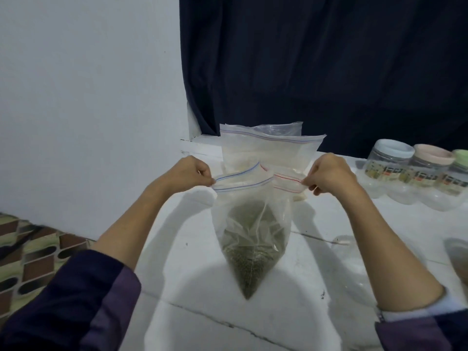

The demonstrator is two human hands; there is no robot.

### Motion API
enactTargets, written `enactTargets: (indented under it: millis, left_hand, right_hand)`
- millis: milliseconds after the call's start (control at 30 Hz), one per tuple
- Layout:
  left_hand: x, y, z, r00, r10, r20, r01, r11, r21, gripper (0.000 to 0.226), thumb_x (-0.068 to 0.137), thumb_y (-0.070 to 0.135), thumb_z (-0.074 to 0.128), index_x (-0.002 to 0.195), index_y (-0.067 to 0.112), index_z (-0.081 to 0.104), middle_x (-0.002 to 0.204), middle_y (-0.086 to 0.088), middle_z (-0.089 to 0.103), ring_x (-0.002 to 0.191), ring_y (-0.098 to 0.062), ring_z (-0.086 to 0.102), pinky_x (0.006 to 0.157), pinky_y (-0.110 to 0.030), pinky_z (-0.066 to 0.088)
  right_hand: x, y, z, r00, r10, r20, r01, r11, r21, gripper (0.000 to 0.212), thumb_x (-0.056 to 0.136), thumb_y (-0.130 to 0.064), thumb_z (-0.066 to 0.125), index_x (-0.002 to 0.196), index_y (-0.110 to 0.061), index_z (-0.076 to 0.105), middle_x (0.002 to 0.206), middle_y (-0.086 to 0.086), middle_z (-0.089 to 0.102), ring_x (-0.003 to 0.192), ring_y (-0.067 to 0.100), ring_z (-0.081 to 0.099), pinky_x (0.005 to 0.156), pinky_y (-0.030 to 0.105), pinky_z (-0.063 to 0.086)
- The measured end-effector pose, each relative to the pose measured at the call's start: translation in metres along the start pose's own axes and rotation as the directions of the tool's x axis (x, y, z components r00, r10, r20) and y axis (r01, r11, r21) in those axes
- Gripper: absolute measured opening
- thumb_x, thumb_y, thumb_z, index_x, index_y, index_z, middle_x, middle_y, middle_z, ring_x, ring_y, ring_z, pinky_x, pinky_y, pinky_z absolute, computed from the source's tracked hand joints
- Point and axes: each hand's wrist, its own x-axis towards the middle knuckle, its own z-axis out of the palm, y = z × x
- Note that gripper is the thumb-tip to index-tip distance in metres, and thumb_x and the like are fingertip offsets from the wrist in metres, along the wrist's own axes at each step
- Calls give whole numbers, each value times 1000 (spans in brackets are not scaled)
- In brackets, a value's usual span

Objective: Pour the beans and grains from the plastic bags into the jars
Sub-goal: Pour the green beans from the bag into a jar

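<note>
A clear zip bag of small green beans (249, 252) hangs in the air over the white counter (192, 274), its pointed corner down. My left hand (192, 174) pinches the left end of its zip strip, my right hand (329, 174) pinches the right end, and the mouth looks pulled partly apart. Behind it stand more zip bags (268, 148) holding pale grains, leaning at the back. Three clear jars with labels stand at the right: a blue-lidded jar (387, 160), a pink-lidded jar (428, 168) and a green-lidded jar (459, 173).
A dark curtain (329, 59) hangs behind the counter and a white wall (88, 97) is at the left. A round lid or jar rim (458, 259) shows at the right edge. Patterned floor tiles (33, 252) lie beyond the counter's left edge.
</note>
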Motion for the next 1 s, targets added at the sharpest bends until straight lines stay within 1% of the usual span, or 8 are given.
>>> enactTargets:
  millis: [167, 300, 400, 467, 600, 733, 867, 1000]
  left_hand:
    - [0, -16, -18, 1000, -4, -3, 4, 996, 86, 30, 79, 17, 76, 56, 10, 57, 48, 9, 46, 43, -4, 34, 43, -13, 27]
    - [2, -19, -28, 997, 79, 0, -77, 976, 202, 22, 77, 15, 77, 63, 3, 65, 66, -5, 61, 66, -15, 51, 63, -29, 40]
    - [5, -15, -33, 995, 98, -3, -95, 973, 209, 20, 76, 14, 77, 63, 4, 66, 72, -15, 65, 67, -20, 50, 64, -30, 38]
    - [9, -10, -33, 995, 95, 41, -102, 968, 229, 22, 78, 17, 77, 64, 4, 66, 70, -12, 63, 67, -19, 49, 64, -29, 38]
    - [20, 11, -33, 990, 124, 74, -138, 962, 237, 29, 85, 35, 68, 75, 7, 67, 74, -1, 62, 69, -12, 53, 64, -20, 41]
    - [44, 44, -19, 981, 186, 59, -194, 962, 192, 33, 90, 39, 62, 90, 7, 69, 76, 2, 62, 70, -8, 56, 61, -22, 43]
    - [71, 69, 7, 956, 162, 246, -226, 940, 257, 36, 84, 43, 67, 102, 11, 67, 100, -5, 67, 82, -17, 60, 74, -32, 50]
    - [79, 76, 31, 874, 80, 479, -243, 926, 289, 20, 87, 25, 66, 102, 13, 66, 86, -1, 64, 67, -15, 57, 57, -23, 43]
  right_hand:
    - [6, 21, -15, 997, -65, 30, 66, 998, -17, 17, 79, -13, 78, 70, -4, 66, 62, 3, 68, 62, 17, 69, 82, 41, 57]
    - [5, 22, -25, 948, -316, 32, 317, 937, -146, 18, 79, -14, 77, 69, -9, 63, 60, -2, 64, 57, 14, 64, 59, 29, 48]
    - [10, 21, -31, 924, -381, 5, 374, 906, -199, 19, 79, -17, 77, 68, -13, 61, 61, -6, 62, 60, 15, 62, 54, 25, 37]
    - [12, 21, -30, 923, -385, -13, 373, 903, -213, 18, 81, -18, 76, 71, -15, 62, 66, -7, 62, 68, 16, 62, 59, 27, 39]
    - [-1, 7, -24, 864, -487, -131, 496, 867, 53, 13, 88, -25, 68, 82, -14, 68, 78, -11, 61, 79, 11, 57, 71, 26, 46]
    - [-32, -15, -21, 793, -609, -5, 587, 763, 271, 13, 84, -30, 70, 88, -18, 72, 88, -9, 70, 87, 5, 63, 82, 21, 48]
    - [-55, -25, -1, 740, -654, 161, 624, 755, 200, 24, 77, -32, 78, 94, -16, 72, 95, -7, 71, 92, 4, 61, 86, 16, 43]
    - [-55, -25, 17, 781, -608, 142, 609, 792, 42, 22, 82, -37, 72, 84, -15, 72, 84, -4, 69, 86, 9, 62, 82, 32, 49]
